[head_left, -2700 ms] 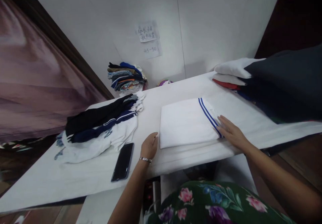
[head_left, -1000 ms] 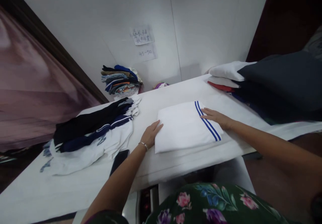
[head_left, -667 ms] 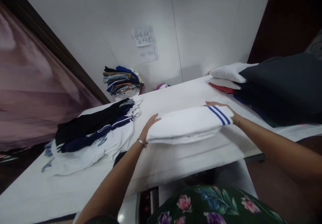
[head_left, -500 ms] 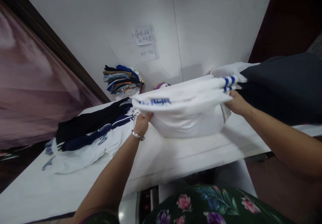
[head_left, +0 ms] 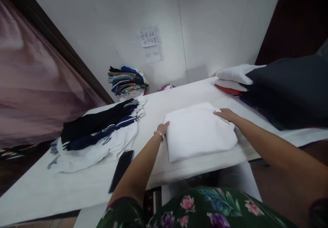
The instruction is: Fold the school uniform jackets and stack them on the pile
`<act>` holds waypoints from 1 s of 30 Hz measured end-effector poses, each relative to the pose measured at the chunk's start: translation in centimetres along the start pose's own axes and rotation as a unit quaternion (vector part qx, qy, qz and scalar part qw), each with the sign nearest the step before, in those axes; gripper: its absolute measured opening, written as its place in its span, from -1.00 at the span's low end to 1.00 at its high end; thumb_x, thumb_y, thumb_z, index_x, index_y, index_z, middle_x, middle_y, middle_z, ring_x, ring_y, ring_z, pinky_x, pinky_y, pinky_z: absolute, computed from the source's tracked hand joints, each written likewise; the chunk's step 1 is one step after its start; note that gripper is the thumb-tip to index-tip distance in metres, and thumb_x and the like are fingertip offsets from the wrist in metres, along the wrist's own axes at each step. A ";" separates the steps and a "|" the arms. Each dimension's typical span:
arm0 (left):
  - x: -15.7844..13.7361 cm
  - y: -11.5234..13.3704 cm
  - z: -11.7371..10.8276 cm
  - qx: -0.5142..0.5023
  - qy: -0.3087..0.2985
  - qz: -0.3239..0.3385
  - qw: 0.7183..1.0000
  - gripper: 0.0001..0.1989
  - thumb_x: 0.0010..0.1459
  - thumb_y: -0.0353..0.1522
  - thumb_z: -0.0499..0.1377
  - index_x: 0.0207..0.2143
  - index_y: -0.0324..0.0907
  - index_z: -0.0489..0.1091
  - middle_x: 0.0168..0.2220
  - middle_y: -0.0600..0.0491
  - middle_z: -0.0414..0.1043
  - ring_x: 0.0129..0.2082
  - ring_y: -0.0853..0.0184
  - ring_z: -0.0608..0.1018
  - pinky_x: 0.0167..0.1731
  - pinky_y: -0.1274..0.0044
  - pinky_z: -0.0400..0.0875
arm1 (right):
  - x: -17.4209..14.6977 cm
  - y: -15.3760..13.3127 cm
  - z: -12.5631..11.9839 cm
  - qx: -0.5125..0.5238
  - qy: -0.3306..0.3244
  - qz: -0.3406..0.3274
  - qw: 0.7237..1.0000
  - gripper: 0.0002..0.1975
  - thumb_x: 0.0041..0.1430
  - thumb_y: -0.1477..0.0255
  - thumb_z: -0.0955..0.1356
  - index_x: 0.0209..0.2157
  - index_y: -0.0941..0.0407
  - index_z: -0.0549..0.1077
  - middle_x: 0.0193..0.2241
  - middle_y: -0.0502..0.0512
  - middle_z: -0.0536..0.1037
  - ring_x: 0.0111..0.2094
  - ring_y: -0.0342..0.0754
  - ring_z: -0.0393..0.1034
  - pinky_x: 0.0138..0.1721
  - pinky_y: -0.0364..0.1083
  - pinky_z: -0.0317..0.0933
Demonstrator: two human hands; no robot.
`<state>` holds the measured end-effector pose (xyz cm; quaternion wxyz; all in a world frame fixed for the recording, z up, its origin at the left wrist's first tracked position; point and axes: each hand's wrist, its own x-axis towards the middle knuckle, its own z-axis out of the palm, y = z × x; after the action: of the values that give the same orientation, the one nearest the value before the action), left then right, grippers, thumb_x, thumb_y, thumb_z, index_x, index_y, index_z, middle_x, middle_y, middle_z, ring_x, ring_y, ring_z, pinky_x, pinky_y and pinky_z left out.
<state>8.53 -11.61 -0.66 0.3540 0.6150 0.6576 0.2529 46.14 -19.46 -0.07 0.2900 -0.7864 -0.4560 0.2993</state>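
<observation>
A folded white garment (head_left: 200, 132) lies flat on the white table (head_left: 179, 98) in front of me, its plain side up and no stripes showing. My left hand (head_left: 163, 127), with a bracelet at the wrist, is at the garment's far left corner, fingers tucked against and under the edge. My right hand (head_left: 226, 114) rests flat on the far right corner, fingers stretched out on the cloth.
A loose heap of white, navy and black clothes (head_left: 97, 132) lies to the left, with a black phone (head_left: 120, 171) by the front edge. A stack of folded clothes (head_left: 126, 81) stands against the wall. Dark and white folded piles (head_left: 287, 84) fill the right end.
Both hands lifted the folded white garment off the table, turned it over and laid it back down. The blue stripes that faced up are now hidden.
</observation>
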 end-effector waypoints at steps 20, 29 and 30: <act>-1.7 3.0 6.2 0.363 -0.063 0.172 0.914 -0.22 0.17 0.10 -0.25 0.32 -0.12 -0.05 0.38 0.01 -0.29 0.36 0.10 -0.20 0.26 0.12 -0.29 | 0.9 -2.6 7.5 -0.316 0.030 -0.241 0.917 -0.35 0.25 0.02 0.06 0.25 0.07 0.13 0.32 0.10 0.01 0.32 0.11 -0.18 0.24 0.24 -0.22; -2.0 3.3 6.3 0.393 -0.059 0.174 0.901 -0.20 0.16 0.10 -0.31 0.33 -0.12 -0.08 0.38 0.02 -0.30 0.36 0.12 -0.19 0.26 0.12 -0.24 | -0.8 -4.2 6.6 -0.325 0.005 -0.215 0.921 -0.40 0.25 0.07 0.07 0.20 0.08 0.19 0.31 0.14 0.02 0.31 0.12 -0.16 0.22 0.24 -0.14; -2.1 3.3 6.3 0.396 -0.058 0.174 0.900 -0.21 0.16 0.10 -0.31 0.33 -0.12 -0.08 0.38 0.02 -0.30 0.36 0.12 -0.19 0.26 0.12 -0.23 | -1.7 -4.3 6.5 -0.332 0.015 -0.216 0.918 -0.40 0.25 0.07 0.08 0.19 0.09 0.21 0.31 0.17 0.04 0.31 0.14 -0.14 0.21 0.26 -0.14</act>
<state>15.48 -13.90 -1.71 0.0691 0.8227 0.5642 -0.0069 38.31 -17.95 -0.82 0.0769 -0.7241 -0.6836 0.0487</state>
